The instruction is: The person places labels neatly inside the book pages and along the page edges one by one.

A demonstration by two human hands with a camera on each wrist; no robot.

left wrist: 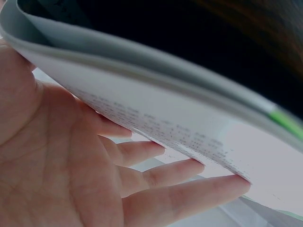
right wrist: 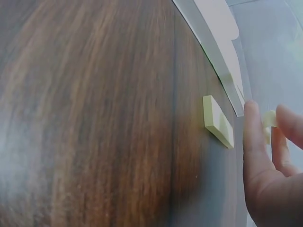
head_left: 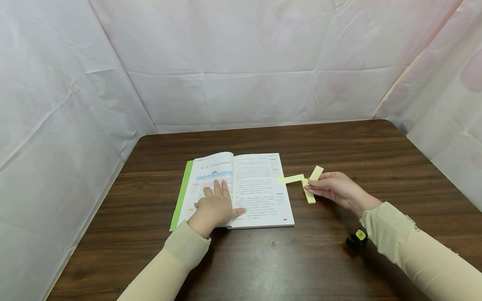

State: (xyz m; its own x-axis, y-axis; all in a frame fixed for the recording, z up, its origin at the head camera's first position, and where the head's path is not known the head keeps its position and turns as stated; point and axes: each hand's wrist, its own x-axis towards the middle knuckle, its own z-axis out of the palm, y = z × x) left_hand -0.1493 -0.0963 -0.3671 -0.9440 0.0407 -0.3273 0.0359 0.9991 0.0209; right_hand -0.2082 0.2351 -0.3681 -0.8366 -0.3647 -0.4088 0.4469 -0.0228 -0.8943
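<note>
An open book [head_left: 256, 209] with printed pages lies on the table. My left hand [head_left: 214, 207] rests on it near the spine, fingers spread and straight; the left wrist view shows the fingertips [left wrist: 236, 185] against the printed page. A pale yellow sticky-note strip [head_left: 291, 179] overlaps the right page's outer edge and sticks out past it. Just right of the book, a small pad of yellow sticky notes [head_left: 309, 197] lies on the table. Above this pad my right hand [head_left: 339, 190] pinches another yellow strip [head_left: 316, 172] between thumb and fingers; it appears curved in the right wrist view.
The dark wood-grain table [head_left: 150, 267] extends around the book on all sides. Pale sheeting [head_left: 241, 62] hangs behind and beside it. A small black device with a yellow face [head_left: 357, 240] sits at my right wrist. Light sleeves cover both forearms.
</note>
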